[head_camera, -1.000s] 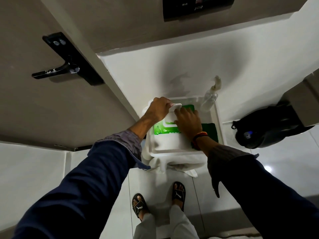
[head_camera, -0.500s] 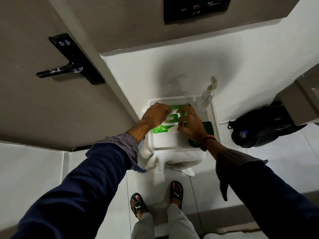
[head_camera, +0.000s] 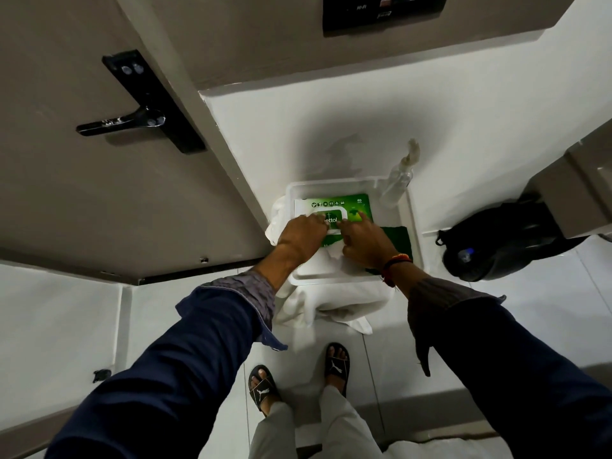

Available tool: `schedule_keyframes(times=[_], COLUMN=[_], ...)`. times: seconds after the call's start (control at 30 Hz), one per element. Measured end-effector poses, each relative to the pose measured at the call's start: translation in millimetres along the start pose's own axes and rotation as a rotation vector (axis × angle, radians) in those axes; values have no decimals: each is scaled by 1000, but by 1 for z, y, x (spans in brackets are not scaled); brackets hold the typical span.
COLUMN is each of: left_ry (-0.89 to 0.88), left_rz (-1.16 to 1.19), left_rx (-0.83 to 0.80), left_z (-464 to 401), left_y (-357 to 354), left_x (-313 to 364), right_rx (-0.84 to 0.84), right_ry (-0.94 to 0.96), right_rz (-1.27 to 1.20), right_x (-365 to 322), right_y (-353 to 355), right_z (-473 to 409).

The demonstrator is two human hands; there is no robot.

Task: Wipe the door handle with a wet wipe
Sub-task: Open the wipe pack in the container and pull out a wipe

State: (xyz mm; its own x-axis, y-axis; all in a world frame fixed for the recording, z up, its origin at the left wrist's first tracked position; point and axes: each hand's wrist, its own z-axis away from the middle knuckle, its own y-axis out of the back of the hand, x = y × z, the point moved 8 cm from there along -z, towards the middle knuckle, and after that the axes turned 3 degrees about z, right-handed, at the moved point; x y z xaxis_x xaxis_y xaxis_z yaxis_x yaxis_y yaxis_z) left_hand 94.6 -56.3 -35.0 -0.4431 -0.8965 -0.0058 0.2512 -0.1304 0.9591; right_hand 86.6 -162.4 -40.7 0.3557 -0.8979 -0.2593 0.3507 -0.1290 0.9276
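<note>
Half a second before, the white flap on the green pack (head_camera: 341,207) stood partly lifted, with both hands pinching at it. At this moment the flap lay flat against the pack, its rounded white outline showing whole around the label. The left hand (head_camera: 303,231) had its fingers curled down on the flap's left edge, and the right hand (head_camera: 362,240) pressed its fingertips on the right edge. Neither hand was closed around anything that could be made out.

The pack sat in the clear tray (head_camera: 402,207), on top of a white towel (head_camera: 331,303), low against the wall. A crumpled bit of white lay under the heels of the hands, just below the pack. It may have been a wipe pulled free, but the dim light and the hands covering it made that unsure; it could as well have been part of the towel.

If it was a wipe, resealing the pack meant that the fetching step was nearly over, and the wipe had yet to be picked up. The handle (head_camera: 119,122), a black lever on its long black plate, was up to the left on the door (head_camera: 66,200), well apart from both hands and untouched. A spray bottle (head_camera: 399,177) stood at the tray's far corner, and a black bag (head_camera: 496,246) lay on the floor to the right.
</note>
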Motion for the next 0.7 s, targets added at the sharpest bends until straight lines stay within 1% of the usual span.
schedule_keyframes(times=[0.03, 0.17, 0.27, 0.33, 0.4, 0.47, 0.5, 0.57, 0.7], left_ry=[-7, -26, -60, -88, -145, -192, -188, -141, -70], left_rz=[-20, -47, -14, 150, 372, 531, 571, 600, 622], left_rx=[6, 40, 19, -18, -15, 45, 68, 119, 333], left_z=[0, 3, 5, 5, 11, 21, 26, 38, 58], left_y=[0, 3, 6, 10, 22, 40, 47, 59, 98], left_x=[2, 7, 8, 2, -6, -17, -24, -39, -68], right_rx=[-25, -34, -40, -19, 48, 112, 131, 150, 186], right_ry=[-13, 0, 0, -27, -100, -150, -146, -114, -65], right_rz=[26, 83, 57, -73, -256, -358, -383, -430, -470], right_x=[1, -2, -4, -3, 2, 5, 2, -13, -47], right_y=[-3, -2, -3, 3, 17, 35, 44, 62, 92], right_z=[-1, -3, -2, -2, -3, -5, -6, -9, -18])
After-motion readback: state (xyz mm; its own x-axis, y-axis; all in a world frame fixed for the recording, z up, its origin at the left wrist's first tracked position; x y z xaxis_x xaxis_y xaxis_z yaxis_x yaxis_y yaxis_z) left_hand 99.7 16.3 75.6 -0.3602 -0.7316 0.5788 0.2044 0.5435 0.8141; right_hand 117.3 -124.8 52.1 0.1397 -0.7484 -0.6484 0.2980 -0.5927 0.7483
